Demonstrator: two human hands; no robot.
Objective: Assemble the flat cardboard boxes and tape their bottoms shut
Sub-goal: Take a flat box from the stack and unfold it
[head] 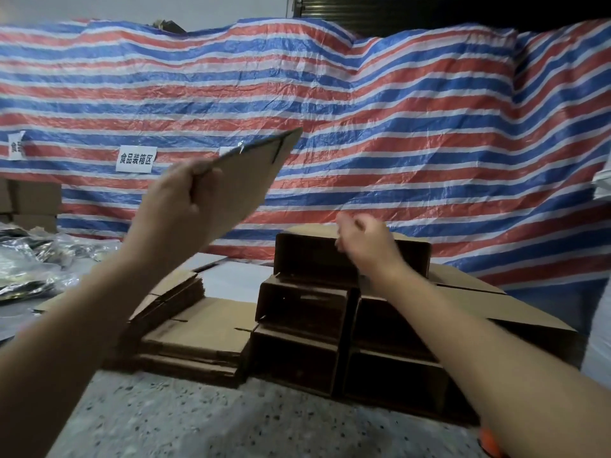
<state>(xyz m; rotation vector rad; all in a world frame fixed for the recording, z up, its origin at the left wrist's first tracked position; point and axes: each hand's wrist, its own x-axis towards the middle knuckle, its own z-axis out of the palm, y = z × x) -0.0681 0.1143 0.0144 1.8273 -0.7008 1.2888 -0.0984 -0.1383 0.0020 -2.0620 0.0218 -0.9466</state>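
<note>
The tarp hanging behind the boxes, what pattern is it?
The tarp has horizontal red, white and blue stripes, seen clearly in the head view.

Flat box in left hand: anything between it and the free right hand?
Nothing visible. The left hand holds the flat box raised in the air; the right hand hovers lower, over the stacked boxes, with open air between them.
</note>
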